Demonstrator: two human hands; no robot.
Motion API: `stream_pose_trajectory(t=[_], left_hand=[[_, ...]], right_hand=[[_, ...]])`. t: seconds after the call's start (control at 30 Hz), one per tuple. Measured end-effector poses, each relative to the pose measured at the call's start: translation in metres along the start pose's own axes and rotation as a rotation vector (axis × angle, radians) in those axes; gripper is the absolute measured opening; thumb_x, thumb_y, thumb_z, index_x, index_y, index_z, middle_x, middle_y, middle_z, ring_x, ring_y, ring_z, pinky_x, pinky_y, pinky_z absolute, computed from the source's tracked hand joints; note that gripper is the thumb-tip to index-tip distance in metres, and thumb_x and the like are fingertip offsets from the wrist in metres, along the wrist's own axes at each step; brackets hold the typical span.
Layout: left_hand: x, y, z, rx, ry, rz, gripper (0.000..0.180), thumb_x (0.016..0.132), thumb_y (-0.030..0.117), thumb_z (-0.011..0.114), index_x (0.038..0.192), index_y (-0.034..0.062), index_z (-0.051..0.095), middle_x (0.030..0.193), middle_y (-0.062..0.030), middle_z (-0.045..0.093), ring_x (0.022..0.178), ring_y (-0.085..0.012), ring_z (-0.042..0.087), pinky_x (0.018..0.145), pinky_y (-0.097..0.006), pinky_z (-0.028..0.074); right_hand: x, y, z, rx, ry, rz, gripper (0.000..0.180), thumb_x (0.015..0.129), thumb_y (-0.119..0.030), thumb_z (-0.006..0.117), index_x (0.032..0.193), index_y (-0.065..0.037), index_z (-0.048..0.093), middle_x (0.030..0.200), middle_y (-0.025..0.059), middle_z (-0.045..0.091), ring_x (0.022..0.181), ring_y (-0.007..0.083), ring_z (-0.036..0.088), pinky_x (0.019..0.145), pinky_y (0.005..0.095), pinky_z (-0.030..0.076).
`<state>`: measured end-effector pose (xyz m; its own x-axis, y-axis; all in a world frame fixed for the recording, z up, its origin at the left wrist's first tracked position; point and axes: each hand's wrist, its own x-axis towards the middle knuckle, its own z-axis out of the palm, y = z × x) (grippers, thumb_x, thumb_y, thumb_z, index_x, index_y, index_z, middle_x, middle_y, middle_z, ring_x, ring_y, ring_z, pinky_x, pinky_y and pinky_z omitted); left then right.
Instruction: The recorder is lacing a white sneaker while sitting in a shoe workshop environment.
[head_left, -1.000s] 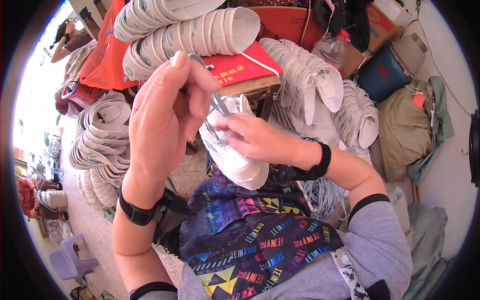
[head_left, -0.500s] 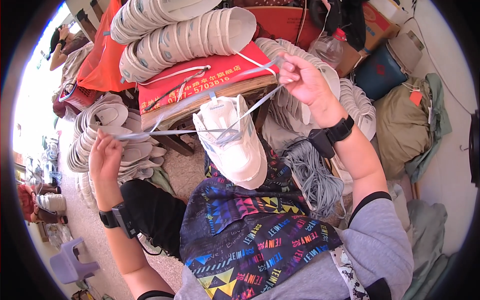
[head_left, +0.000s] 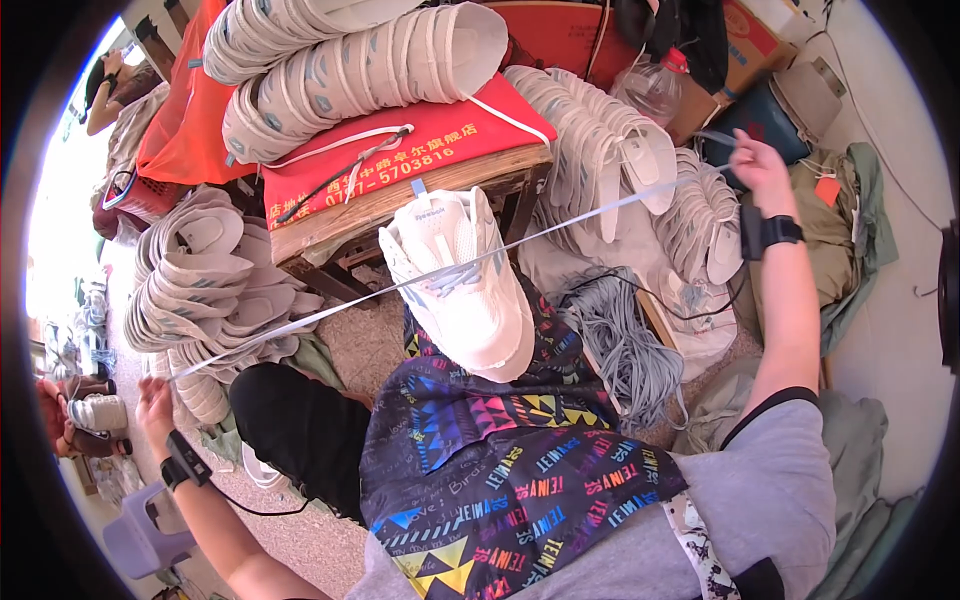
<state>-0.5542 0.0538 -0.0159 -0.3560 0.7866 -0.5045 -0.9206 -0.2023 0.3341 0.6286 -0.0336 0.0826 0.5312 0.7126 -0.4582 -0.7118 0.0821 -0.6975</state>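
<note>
A white shoe upper [head_left: 480, 320] with a grey tongue tab is in front of me, toe toward my lap. Grey lacing shows across its lower eyelets. A long grey shoelace [head_left: 600, 210] runs taut over the shoe, from low on the left to high on the right. My left hand [head_left: 155, 408] is closed on one end, far out at the left. At the upper right my right hand [head_left: 758, 162] pinches the other part, with a loose tail beyond the fingers. Whether the taut stretch passes through an eyelet is hard to make out.
Stacked shoe uppers lie on a wooden stool [head_left: 400, 205] with a red cover [head_left: 440, 150]. More piles of uppers [head_left: 190, 265] flank it. A bundle of grey laces [head_left: 625, 345] hangs right of the shoe. A purple stool [head_left: 145, 535] stands lower left.
Both hands have spread wide apart, left going down and outward, right going out to the right. The lace, slack and looped before, is now one straight stretch.
</note>
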Motion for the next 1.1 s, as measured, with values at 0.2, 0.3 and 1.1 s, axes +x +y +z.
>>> stream_pose_trajectory(t=[0.2,0.3,1.1], left_hand=[[-0.010,0.023,-0.003,0.520,-0.007,0.337,0.009,0.096,0.007,0.048,0.092,0.0059,0.056,0.074,-0.0015,0.053,0.060,-0.0102,0.047,0.053,-0.023,0.041],[-0.060,-0.157,0.040,0.879,-0.237,0.185,0.016,0.097,0.007,0.052,0.111,0.0023,0.056,0.075,0.0039,0.054,0.054,-0.0008,0.043,0.043,-0.015,0.035],[-0.283,-0.476,0.073,1.637,-0.859,-0.026,0.022,0.095,0.022,0.063,0.084,0.0027,0.063,0.062,0.0056,0.051,0.046,-0.0030,0.042,0.042,-0.020,0.033]], right_hand=[[0.008,-0.046,-0.069,-0.179,0.293,-0.436,0.016,0.092,-0.002,0.050,0.105,-0.004,0.060,0.073,-0.0011,0.054,0.045,0.0047,0.036,0.038,0.0198,0.028],[-0.017,0.008,-0.041,-0.509,0.196,-0.359,0.011,0.093,-0.016,0.061,0.098,-0.006,0.063,0.071,-0.0053,0.055,0.044,0.0020,0.034,0.035,0.0180,0.024],[-0.180,0.305,0.139,-1.255,-0.856,-0.360,0.021,0.085,-0.024,0.067,0.088,-0.003,0.067,0.079,0.0103,0.069,0.072,0.0203,0.065,0.068,0.0327,0.050]])
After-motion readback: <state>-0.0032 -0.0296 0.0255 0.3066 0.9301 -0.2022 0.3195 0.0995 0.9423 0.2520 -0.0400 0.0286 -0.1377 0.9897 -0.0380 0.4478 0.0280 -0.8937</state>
